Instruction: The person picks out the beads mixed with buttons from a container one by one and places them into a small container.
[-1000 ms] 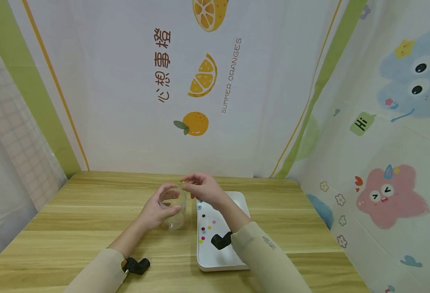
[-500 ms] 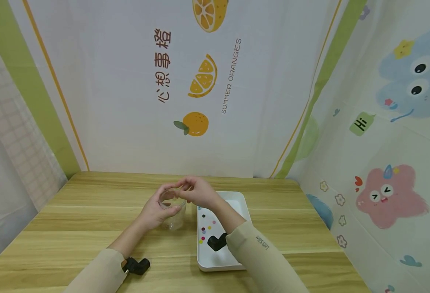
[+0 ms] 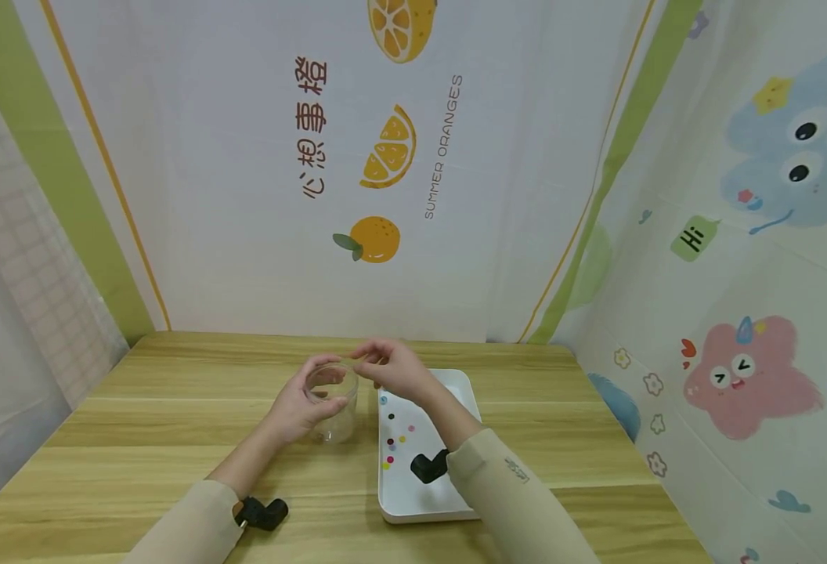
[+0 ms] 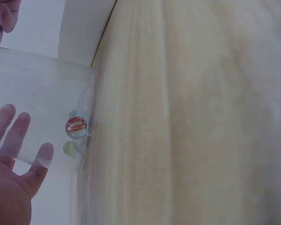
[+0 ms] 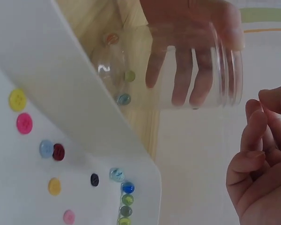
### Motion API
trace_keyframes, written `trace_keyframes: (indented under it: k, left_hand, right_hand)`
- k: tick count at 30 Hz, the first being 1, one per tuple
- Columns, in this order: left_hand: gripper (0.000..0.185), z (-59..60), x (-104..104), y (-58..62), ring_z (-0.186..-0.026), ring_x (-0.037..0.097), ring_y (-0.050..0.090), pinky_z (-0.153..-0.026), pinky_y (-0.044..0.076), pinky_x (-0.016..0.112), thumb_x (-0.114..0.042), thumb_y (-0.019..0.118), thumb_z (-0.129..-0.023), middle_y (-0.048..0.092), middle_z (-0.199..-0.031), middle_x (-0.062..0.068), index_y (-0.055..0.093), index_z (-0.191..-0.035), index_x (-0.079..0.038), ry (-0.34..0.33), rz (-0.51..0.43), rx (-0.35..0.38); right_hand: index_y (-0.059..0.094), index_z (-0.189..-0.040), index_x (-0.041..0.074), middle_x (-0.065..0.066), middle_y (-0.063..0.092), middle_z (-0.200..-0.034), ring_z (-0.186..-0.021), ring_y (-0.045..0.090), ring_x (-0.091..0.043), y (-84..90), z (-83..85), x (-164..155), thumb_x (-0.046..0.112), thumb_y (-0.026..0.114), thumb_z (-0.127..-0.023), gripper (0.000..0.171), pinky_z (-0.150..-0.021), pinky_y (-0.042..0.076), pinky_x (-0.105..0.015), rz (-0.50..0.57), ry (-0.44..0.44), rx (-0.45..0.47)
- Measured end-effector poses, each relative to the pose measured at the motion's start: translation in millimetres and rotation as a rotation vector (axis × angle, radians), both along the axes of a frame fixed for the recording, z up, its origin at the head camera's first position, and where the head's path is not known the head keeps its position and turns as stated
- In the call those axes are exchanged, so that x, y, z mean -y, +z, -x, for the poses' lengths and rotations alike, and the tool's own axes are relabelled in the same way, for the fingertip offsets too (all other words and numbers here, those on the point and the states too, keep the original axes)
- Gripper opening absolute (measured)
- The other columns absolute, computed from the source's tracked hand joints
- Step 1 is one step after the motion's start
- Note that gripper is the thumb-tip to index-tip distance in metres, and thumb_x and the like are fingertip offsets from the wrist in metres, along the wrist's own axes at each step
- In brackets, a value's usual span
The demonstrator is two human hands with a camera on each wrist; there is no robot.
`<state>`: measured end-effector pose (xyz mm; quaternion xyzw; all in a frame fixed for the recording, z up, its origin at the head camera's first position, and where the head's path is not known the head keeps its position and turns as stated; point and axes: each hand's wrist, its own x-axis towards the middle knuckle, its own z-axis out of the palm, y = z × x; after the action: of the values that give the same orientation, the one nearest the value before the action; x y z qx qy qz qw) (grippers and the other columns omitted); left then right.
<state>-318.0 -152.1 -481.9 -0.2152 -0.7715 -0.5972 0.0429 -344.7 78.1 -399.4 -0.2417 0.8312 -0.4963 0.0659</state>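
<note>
At the centre of the head view, the left hand [image 3: 299, 407] wraps its fingers round an upright clear jar [image 3: 334, 401] on the worktop [image 3: 174, 439]; the right hand [image 3: 392, 368], fingers curled together and apparently empty, hovers just beside the jar's mouth, above the white tray [image 3: 456, 501].

Clear glass jar [image 3: 334, 403], centre of the head view; at its bottom a red-and-white striped marble [image 4: 76, 127], one pale green, one bluish. White tray [image 3: 465, 392] just right of it, with buttons [image 5: 24, 123] in yellow, pink, light blue, dark red and black, and blue and green marbles [image 5: 127, 187] in the corner. Light wood-grain table [image 3: 146, 407]. Beige sleeves [image 3: 519, 501]. White backdrop [image 3: 244, 196] with orange fruit prints and green-orange stripes.
</note>
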Motion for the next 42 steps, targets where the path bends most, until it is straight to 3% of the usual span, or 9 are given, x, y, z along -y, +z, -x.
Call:
trace_keyframes:
  k: [7,12,17,22,27,34,42]
  left_hand:
    - [0.07,0.5,-1,0.4,-0.138,0.047,0.061,-0.111,0.047,0.064,-0.01,0.081,-0.097,0.062,-0.148,0.033,0.045,-0.156,-0.004,0.002,-0.004,0.011]
    - [0.071,0.8,-2,0.4,-0.137,0.05,0.06,-0.111,0.047,0.064,-0.008,0.082,-0.095,0.062,-0.146,0.033,0.045,-0.156,-0.003,0.009,-0.015,0.012]
    - [0.071,1.8,-3,-1.5,-0.137,0.049,0.06,-0.11,0.047,0.061,-0.007,0.083,-0.095,0.063,-0.145,0.033,0.045,-0.155,-0.003,0.01,-0.02,0.016]
    - [0.069,1.0,-3,-1.8,-0.136,0.049,0.061,-0.109,0.049,0.057,-0.008,0.083,-0.095,0.064,-0.144,0.031,0.047,-0.154,-0.005,0.014,-0.016,0.008]
    - [0.068,0.1,-3,-0.1,-0.137,0.047,0.061,-0.11,0.048,0.059,-0.009,0.083,-0.095,0.064,-0.145,0.031,0.048,-0.154,-0.007,0.021,-0.008,0.006]
    - [0.068,0.2,-2,0.2,-0.138,0.046,0.061,-0.111,0.048,0.06,-0.009,0.083,-0.096,0.063,-0.146,0.032,0.048,-0.155,-0.01,0.018,-0.003,0.009]
    - [0.068,-0.4,-2,0.9,-0.138,0.046,0.061,-0.112,0.047,0.063,-0.009,0.083,-0.096,0.063,-0.147,0.031,0.048,-0.155,-0.009,0.019,0.001,0.011]
  right_hand:
    - [0.077,-0.123,0.01,-0.008,0.076,-0.099,-0.07,0.063,-0.015,-7.9,2.9,-15,0.018,0.073,-0.104,0.021,-0.067,0.054,-0.03,-0.011,-0.038,0.015]
    - [0.077,-0.122,0.009,-0.022,0.076,-0.104,-0.07,0.063,-0.018,-15.7,7.1,-26,0.018,0.073,-0.104,0.02,-0.065,0.049,-0.028,-0.02,-0.048,0.021]
    - [0.077,-0.123,0.01,-0.027,0.075,-0.11,-0.069,0.062,-0.017,-25.5,10.5,-40,0.021,0.072,-0.104,0.022,-0.059,0.045,-0.027,-0.031,-0.087,0.054]
    - [0.075,-0.126,0.009,-0.013,0.073,-0.099,-0.071,0.062,-0.021,-34.6,12.6,-51,0.024,0.072,-0.104,0.027,-0.054,0.041,-0.026,-0.058,-0.142,0.083]
    - [0.077,-0.12,0.014,0.0,0.069,-0.092,-0.074,0.065,-0.028,-39.8,14.0,-58,0.024,0.073,-0.104,0.019,-0.054,0.039,-0.026,-0.092,-0.188,0.097]
    - [0.077,-0.119,0.012,-0.01,0.074,-0.099,-0.071,0.063,-0.018,-41.7,15.3,-64,0.022,0.073,-0.103,0.019,-0.058,0.043,-0.027,-0.107,-0.196,0.11]
    - [0.076,-0.122,0.012,-0.015,0.075,-0.106,-0.084,0.071,-0.031,-48.1,21.0,-72,0.023,0.072,-0.105,0.021,-0.071,0.056,-0.035,-0.145,-0.225,0.119]
